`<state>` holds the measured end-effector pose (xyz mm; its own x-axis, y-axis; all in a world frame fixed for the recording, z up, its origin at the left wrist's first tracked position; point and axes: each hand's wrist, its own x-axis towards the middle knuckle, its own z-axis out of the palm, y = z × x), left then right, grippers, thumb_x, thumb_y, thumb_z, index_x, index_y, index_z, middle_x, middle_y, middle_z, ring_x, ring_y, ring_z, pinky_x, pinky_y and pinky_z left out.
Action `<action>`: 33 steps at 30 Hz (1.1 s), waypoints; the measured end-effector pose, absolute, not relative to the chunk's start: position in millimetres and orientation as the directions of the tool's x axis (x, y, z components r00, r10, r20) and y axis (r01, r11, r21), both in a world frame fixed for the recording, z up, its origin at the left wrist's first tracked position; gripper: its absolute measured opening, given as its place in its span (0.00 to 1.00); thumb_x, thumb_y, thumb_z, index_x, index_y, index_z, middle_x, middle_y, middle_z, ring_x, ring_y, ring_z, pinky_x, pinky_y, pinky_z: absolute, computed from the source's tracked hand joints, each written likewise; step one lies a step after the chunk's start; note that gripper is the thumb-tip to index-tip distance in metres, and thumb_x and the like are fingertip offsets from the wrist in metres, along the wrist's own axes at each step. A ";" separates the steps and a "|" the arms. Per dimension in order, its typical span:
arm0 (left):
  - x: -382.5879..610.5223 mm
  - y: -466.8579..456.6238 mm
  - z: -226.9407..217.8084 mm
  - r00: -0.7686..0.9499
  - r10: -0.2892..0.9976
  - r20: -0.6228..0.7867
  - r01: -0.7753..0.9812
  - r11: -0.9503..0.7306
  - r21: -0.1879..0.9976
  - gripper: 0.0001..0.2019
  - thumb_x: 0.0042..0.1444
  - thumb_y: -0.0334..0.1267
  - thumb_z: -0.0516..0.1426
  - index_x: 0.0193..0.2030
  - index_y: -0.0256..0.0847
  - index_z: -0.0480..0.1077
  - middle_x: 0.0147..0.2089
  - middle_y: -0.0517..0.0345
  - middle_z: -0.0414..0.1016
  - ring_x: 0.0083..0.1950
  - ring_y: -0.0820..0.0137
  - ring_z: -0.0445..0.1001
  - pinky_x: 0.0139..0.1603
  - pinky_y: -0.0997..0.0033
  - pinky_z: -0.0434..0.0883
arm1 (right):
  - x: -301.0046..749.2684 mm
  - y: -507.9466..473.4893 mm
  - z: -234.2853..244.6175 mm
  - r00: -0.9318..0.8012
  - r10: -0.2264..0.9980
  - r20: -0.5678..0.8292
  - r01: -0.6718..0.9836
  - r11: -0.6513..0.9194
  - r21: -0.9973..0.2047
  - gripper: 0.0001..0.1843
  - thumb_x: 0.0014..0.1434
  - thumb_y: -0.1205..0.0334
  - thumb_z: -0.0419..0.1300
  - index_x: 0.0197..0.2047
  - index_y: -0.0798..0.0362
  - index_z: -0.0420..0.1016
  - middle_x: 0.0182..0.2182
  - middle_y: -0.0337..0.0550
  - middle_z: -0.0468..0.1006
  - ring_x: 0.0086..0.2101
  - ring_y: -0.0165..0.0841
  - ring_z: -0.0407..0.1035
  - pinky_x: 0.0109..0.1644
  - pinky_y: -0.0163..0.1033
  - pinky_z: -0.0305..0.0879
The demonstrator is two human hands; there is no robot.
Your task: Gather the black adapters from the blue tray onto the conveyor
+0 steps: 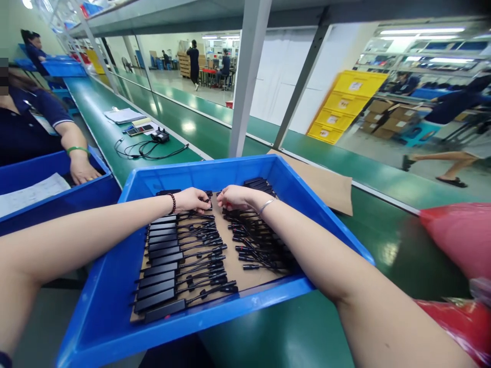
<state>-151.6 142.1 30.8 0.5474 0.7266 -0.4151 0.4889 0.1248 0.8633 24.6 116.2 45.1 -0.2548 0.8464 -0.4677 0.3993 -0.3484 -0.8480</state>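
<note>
A blue plastic tray lies in front of me on the green belt, lined with brown card. Several flat black adapters with short cables lie in a row on its left side, and more cabled pieces crowd the right side. My left hand reaches to the far end of the tray, fingers curled on a black cable end. My right hand sits just beside it, fingers bent down onto the black cables; what exactly they pinch is hidden.
A co-worker's hand rests on another blue tray at the left. Papers and a black cable lie farther up the belt. Brown card lies behind my tray; red bags lie at right. Metal posts rise behind.
</note>
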 end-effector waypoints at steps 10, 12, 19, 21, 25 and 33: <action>-147.9 141.4 31.1 0.602 0.690 -0.401 0.491 0.075 0.868 0.21 0.31 0.46 0.65 0.30 0.34 0.67 0.25 0.63 0.68 0.26 0.79 0.67 0.31 0.77 0.67 | 23.6 114.8 42.6 -0.313 0.800 -0.512 0.462 -0.343 -0.818 0.04 0.55 0.69 0.53 0.29 0.56 0.66 0.18 0.36 0.66 0.16 0.21 0.56 0.19 0.26 0.51; -147.4 141.7 30.8 0.604 0.691 -0.397 0.495 0.065 0.866 0.20 0.32 0.45 0.64 0.30 0.34 0.67 0.25 0.63 0.68 0.26 0.79 0.67 0.31 0.77 0.67 | 22.7 114.5 42.0 -0.329 0.792 -0.514 0.478 -0.330 -0.814 0.05 0.55 0.68 0.52 0.29 0.56 0.66 0.18 0.35 0.65 0.16 0.20 0.56 0.18 0.26 0.50; -150.1 141.2 32.9 0.597 0.704 -0.386 0.513 0.035 0.858 0.15 0.32 0.38 0.65 0.29 0.33 0.69 0.23 0.63 0.68 0.23 0.79 0.67 0.30 0.76 0.68 | 26.5 114.2 42.0 -0.410 0.785 -0.465 0.501 -0.232 -0.834 0.08 0.54 0.60 0.53 0.28 0.55 0.62 0.18 0.32 0.59 0.15 0.19 0.51 0.16 0.26 0.45; -151.5 143.4 32.3 0.597 0.703 -0.388 0.516 0.034 0.856 0.16 0.31 0.37 0.65 0.29 0.34 0.69 0.24 0.63 0.68 0.24 0.78 0.68 0.31 0.75 0.69 | 29.5 116.8 40.0 -0.419 0.776 -0.471 0.493 -0.241 -0.836 0.07 0.53 0.61 0.54 0.28 0.55 0.62 0.18 0.33 0.58 0.16 0.19 0.52 0.16 0.26 0.46; -151.0 145.5 27.5 0.596 0.703 -0.388 0.518 0.032 0.855 0.13 0.35 0.36 0.64 0.29 0.34 0.69 0.24 0.63 0.68 0.24 0.78 0.68 0.32 0.74 0.70 | 33.3 119.4 33.6 -0.388 0.781 -0.489 0.461 -0.295 -0.837 0.05 0.48 0.68 0.53 0.32 0.56 0.64 0.20 0.35 0.61 0.18 0.21 0.55 0.18 0.26 0.50; -148.1 147.6 22.1 0.600 0.699 -0.388 0.523 0.023 0.852 0.07 0.42 0.32 0.60 0.30 0.33 0.69 0.26 0.62 0.68 0.24 0.81 0.68 0.36 0.73 0.71 | 25.5 120.1 28.2 -0.320 0.839 -0.441 0.410 -0.297 -0.863 0.10 0.48 0.62 0.56 0.35 0.55 0.61 0.23 0.36 0.67 0.18 0.20 0.54 0.19 0.27 0.47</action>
<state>-148.1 147.6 22.1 0.6004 0.6995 -0.3876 0.5233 0.0229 0.8519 25.5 120.1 28.2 -0.3204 0.8385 -0.4407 0.4095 -0.2970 -0.8626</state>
